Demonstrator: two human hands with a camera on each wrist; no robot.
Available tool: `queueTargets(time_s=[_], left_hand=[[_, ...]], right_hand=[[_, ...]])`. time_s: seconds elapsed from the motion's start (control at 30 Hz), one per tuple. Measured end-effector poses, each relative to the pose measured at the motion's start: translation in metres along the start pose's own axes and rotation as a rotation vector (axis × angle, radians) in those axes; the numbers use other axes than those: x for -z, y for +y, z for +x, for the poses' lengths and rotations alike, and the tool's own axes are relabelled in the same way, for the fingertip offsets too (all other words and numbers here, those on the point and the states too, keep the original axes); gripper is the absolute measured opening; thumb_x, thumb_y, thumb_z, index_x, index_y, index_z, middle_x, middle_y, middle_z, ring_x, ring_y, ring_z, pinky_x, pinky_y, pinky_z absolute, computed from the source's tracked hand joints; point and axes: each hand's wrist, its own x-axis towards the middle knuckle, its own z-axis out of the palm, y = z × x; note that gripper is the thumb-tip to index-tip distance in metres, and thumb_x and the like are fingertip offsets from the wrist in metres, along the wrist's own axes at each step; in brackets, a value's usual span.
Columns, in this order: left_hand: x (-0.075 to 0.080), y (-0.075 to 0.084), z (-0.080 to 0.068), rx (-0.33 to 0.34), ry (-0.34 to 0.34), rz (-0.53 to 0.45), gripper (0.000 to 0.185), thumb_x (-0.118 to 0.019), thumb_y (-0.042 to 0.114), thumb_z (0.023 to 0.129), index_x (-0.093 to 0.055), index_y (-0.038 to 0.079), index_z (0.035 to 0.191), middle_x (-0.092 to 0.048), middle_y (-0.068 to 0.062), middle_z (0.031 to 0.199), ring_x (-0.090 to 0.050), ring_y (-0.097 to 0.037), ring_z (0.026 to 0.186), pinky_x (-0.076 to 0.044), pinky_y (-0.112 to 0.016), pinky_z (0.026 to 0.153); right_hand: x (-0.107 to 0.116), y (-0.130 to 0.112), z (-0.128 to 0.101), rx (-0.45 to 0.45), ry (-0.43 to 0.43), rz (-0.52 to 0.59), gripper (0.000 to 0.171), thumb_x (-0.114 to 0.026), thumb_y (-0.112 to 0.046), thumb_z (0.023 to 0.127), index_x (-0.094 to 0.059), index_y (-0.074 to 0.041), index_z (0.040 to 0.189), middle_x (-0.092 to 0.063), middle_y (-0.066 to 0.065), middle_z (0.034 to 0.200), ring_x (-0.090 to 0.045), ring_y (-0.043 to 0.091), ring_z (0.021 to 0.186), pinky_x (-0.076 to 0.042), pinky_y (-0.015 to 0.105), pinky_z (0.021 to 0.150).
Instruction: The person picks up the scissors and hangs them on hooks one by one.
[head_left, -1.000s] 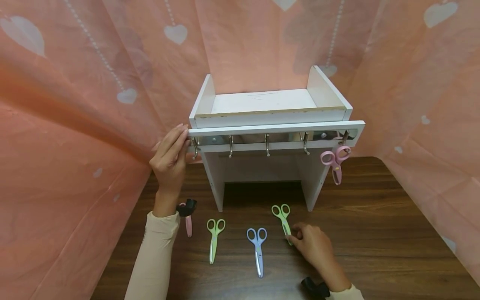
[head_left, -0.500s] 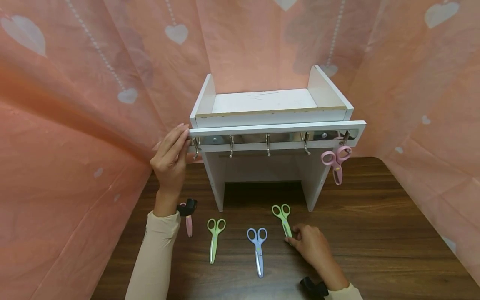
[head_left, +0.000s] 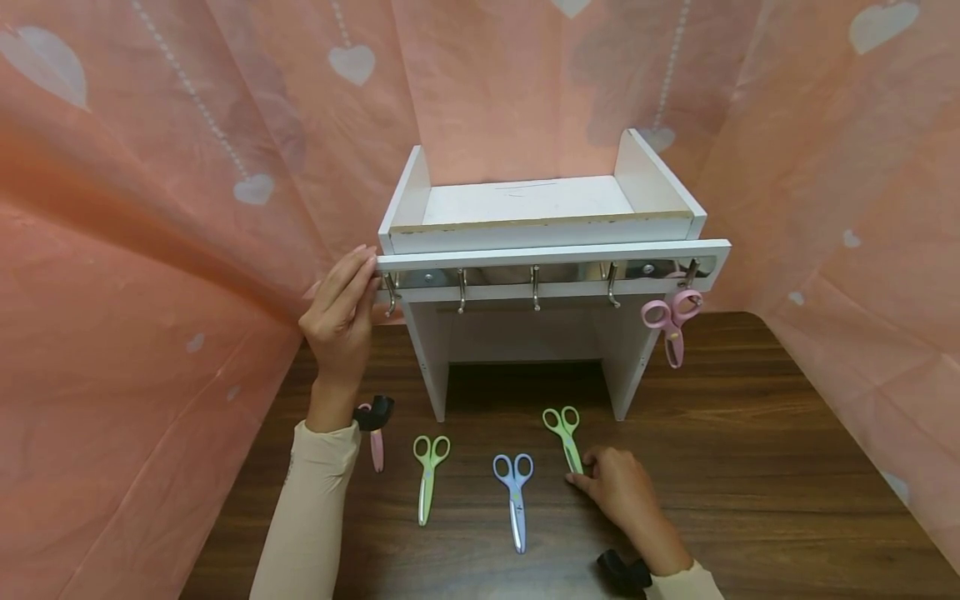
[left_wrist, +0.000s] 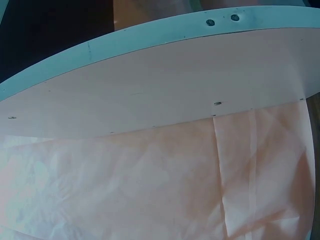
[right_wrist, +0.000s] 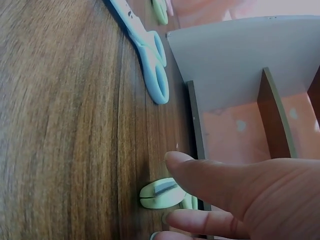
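Note:
A white shelf [head_left: 547,208] with a rail of metal hooks [head_left: 534,287] stands on a dark wooden table [head_left: 750,467]. Pink scissors [head_left: 671,321] hang from the rightmost hook. My left hand [head_left: 351,287] rests with straight fingers against the rail's left end. My right hand [head_left: 600,479] pinches the blades of green scissors [head_left: 564,429] that lie flat in front of the shelf. In the right wrist view my thumb and a finger [right_wrist: 200,220] sit either side of the green scissors [right_wrist: 157,194]. The left wrist view shows only the shelf's side panel [left_wrist: 150,75].
Blue scissors [head_left: 515,500] and a second green pair [head_left: 429,487] lie on the table left of my right hand. Another pink pair [head_left: 376,450] is half hidden by my left wrist. Pink heart-print cloth [head_left: 150,250] walls in the table on three sides.
My right hand has slid a little left and forward along the green scissors' blades. The left hand and the shelf have not moved.

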Motion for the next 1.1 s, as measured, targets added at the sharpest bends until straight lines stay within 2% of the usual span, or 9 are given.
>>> queueTargets(time_s=[0.5, 0.77, 1.1], left_hand=[[0.0005, 0.0002, 0.0006, -0.005, -0.004, 0.002, 0.038, -0.078, -0.022, 0.073, -0.078, -0.003, 0.107, -0.074, -0.018, 0.112, -0.071, -0.037, 0.106, -0.057, -0.043, 0.096], [-0.0002, -0.0006, -0.0002, -0.009, 0.001, -0.009, 0.038, -0.077, -0.023, 0.073, -0.078, -0.004, 0.106, -0.074, -0.019, 0.111, -0.070, -0.038, 0.106, -0.057, -0.043, 0.096], [-0.0003, -0.0011, -0.0006, -0.008, 0.001, -0.008, 0.039, -0.077, -0.024, 0.073, -0.078, -0.004, 0.106, -0.074, -0.020, 0.111, -0.070, -0.038, 0.106, -0.057, -0.042, 0.096]], right_hand=[[-0.0039, -0.0022, 0.0049, -0.027, 0.008, -0.068, 0.030, -0.089, -0.019, 0.078, -0.060, -0.010, 0.077, -0.053, 0.000, 0.065, -0.048, 0.017, 0.058, -0.037, 0.032, 0.047], [-0.0035, -0.0035, 0.0043, -0.027, 0.020, -0.088, 0.027, -0.088, -0.012, 0.077, -0.061, -0.009, 0.079, -0.056, 0.000, 0.065, -0.051, 0.018, 0.058, -0.039, 0.035, 0.047], [-0.0036, -0.0037, 0.0055, -0.037, 0.015, -0.091, 0.024, -0.087, -0.011, 0.078, -0.062, -0.010, 0.077, -0.057, 0.000, 0.066, -0.052, 0.018, 0.058, -0.041, 0.037, 0.047]])
